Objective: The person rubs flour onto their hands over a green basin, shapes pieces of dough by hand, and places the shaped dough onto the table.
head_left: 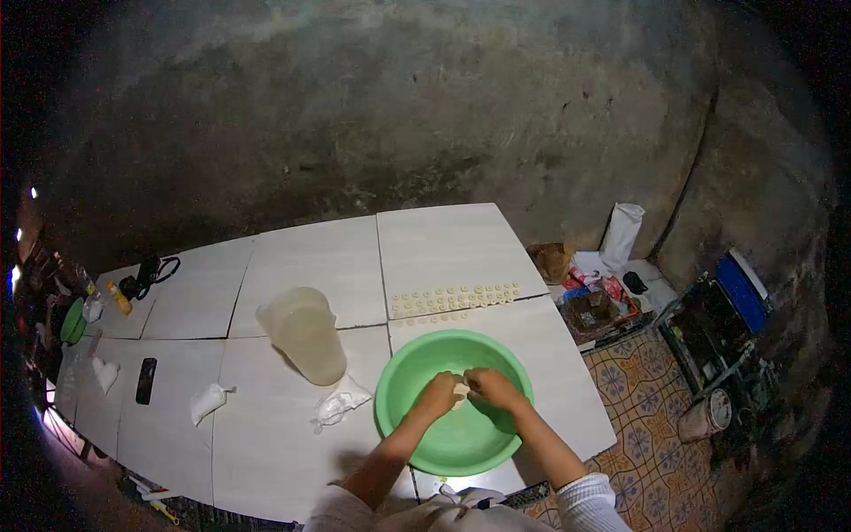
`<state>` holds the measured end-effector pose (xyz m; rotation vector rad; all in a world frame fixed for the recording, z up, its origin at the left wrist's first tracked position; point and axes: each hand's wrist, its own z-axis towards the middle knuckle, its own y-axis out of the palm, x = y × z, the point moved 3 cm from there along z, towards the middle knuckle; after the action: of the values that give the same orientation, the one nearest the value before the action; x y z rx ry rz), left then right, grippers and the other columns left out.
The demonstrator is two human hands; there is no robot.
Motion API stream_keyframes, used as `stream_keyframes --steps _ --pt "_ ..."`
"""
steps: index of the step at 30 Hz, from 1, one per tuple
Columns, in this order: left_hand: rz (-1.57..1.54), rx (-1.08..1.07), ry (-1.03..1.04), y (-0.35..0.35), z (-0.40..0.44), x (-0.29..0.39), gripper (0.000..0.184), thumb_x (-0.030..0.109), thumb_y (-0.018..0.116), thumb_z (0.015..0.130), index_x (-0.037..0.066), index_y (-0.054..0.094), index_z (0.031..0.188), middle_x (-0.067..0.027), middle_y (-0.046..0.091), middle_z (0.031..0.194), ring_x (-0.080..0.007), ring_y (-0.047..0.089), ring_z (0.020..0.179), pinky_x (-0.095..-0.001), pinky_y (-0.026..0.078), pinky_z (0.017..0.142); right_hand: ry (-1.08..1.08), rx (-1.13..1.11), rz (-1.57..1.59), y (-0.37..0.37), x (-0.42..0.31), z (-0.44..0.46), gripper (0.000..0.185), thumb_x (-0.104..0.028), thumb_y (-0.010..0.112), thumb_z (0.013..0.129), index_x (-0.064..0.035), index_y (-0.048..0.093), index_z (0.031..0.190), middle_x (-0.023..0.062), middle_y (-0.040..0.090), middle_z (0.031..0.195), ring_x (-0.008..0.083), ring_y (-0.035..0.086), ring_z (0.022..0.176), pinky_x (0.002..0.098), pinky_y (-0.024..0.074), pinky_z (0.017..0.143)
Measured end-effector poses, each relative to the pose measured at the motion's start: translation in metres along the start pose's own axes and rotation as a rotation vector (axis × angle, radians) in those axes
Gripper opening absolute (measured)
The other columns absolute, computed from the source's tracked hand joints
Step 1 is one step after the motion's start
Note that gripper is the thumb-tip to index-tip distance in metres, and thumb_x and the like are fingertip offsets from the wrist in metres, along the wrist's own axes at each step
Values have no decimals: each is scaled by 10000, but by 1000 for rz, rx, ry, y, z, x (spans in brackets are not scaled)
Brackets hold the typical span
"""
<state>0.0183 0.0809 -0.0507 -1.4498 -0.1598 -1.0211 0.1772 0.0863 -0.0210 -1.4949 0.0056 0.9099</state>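
Note:
Both my hands are inside a large green basin (399, 426) on the white table. My left hand (439, 396) has its fingers closed on a small pale lump of dough (460, 395). On the lump's other side, my right hand (490, 388) pinches it with curled fingers. Rows of small pale dough pieces (456, 294) lie on the table just beyond the basin. To the left stands a cloudy plastic pitcher (310, 335) with a knotted plastic bag (341, 402) of white contents near its base.
Further left lie another white bag (209, 402), a black phone (146, 381), a yellow bottle (119, 299) and a black cable (152, 277). Right of the table (443, 235) are a cluttered box (592, 312), a white sack (622, 232) and a bucket (706, 417) on the tiled floor.

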Motion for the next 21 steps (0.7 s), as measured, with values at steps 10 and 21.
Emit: stream_keyframes --steps 10,21 --pt "-321 59 -18 -18 4 1 307 247 755 804 -1 631 937 -187 699 897 -345 686 850 -404 527 740 -57 74 273 -16 4 3 273 -12 730 699 -43 711 970 126 666 912 291 630 829 364 501 760" --pt "-478 -41 -216 -1 12 -15 264 226 773 806 -6 710 915 -120 719 806 -166 684 752 -304 523 684 -20 99 277 -22 4 1 216 -15 733 731 -37 737 946 126 701 867 240 654 779 340 508 739"
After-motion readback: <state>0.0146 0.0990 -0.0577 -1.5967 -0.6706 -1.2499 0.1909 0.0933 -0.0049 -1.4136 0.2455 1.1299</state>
